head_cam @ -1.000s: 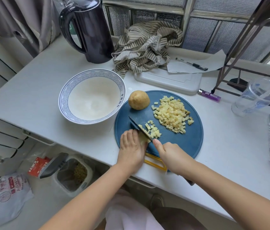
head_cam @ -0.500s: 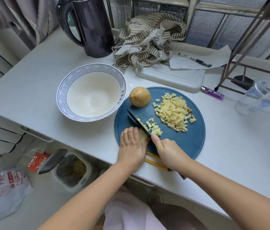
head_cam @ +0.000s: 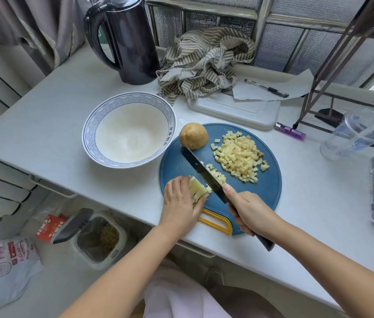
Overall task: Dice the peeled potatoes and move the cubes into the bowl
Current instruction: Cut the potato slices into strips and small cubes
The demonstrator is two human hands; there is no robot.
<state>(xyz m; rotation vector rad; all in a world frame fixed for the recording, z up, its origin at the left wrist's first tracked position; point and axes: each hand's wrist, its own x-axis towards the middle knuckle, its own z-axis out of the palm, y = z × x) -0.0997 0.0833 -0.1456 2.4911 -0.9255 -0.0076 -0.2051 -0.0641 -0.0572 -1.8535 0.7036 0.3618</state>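
Fingers of the right hand (head_cam: 250, 210) are wrapped round the dark handle of the knife (head_cam: 195, 164), with one fingertip reaching forward onto the heel of the blade. The knife's long axis runs from its handle end at 5 o'clock, out past the table edge, to its tip at 11 o'clock, which points at the whole potato (head_cam: 194, 136) and lies just short of it. Whether the cutting edge touches the board cannot be told.

The left hand (head_cam: 180, 203) sits at 8 o'clock on the cutting board (head_cam: 266, 191), fingers curled down and pressing on the potato strips (head_cam: 197, 189). The bundle sticks out from under the fingers toward about 2 o'clock, its cut face just beside the blade. A few fresh cubes (head_cam: 218, 176) lie against the blade's other side.

The main heap of diced potato (head_cam: 238, 157) lies at 1 o'clock on the round blue board, and the whole potato rests on the rim at 11 o'clock. A yellow-edged handle slot is at 6 o'clock.

Off the board at 10 o'clock, close to it, stands the bowl (head_cam: 121, 101), blue-patterned, with no cubes in it. Beyond, at 12 o'clock, are a white tray (head_cam: 234, 111) and a striped cloth (head_cam: 204, 63), with a dark kettle (head_cam: 131, 42) at 11 o'clock and a purple lighter (head_cam: 291, 131) at 2 o'clock
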